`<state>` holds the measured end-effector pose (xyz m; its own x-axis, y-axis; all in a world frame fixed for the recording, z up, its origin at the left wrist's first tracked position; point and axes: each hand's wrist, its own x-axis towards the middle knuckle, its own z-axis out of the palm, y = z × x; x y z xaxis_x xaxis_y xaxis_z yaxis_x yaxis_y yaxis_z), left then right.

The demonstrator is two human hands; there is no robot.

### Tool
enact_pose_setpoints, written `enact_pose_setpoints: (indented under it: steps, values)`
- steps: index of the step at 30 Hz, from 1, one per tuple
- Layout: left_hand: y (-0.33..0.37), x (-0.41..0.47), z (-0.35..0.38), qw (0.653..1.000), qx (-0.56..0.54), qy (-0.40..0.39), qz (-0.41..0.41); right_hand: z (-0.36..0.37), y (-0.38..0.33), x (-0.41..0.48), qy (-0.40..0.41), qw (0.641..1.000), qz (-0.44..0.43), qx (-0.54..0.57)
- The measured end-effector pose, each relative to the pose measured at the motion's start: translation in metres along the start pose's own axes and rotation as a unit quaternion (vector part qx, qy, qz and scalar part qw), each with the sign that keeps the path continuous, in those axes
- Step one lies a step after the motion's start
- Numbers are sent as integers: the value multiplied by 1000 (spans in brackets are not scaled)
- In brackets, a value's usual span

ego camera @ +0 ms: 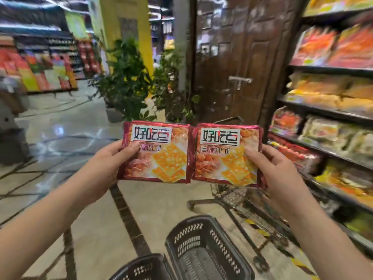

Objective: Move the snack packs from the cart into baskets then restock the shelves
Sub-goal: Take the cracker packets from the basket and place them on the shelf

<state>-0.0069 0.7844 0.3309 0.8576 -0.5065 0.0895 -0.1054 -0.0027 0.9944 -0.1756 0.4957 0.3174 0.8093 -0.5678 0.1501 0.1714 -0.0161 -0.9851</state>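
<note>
Snack packs (pixel 154 151) are what matters here, two red ones held up side by side at the centre of the frame.

Shelves (pixel 323 111) fill the right edge, stocked with bright bags. They are blurred, so I cannot tell where these packs belong.

A wire cart (pixel 240 199) stands just below and behind the packs, right of centre, parked near the shelves. What it carries is hidden.

Two dark baskets (pixel 187 237) sit on the floor at the bottom centre, mouths up, directly under the arms. A pack let down from here would probably land in one.

The left hand (pixel 105 158) pinches the left pack (pixel 161 166) by its outer edge, thumb on the front and fingers behind. The right hand (pixel 276 168) pinches the right pack (pixel 228 168) the same way. Gripping the outer edges keeps both labels facing up and readable, and the inner edges meet. I judge this to be the move from cart to basket, with the packs not yet set down.
</note>
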Motion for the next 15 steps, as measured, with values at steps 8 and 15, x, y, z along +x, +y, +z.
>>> enact_pose_setpoints:
  steps: [8,15]
  values:
    - [18,-10,71,981,-31,-189,20,-67,-50,-113,158,987,4,-43]
    - [51,-58,192,940,-36,-337,36,-148,-102,-255,309,946,-17,-94]
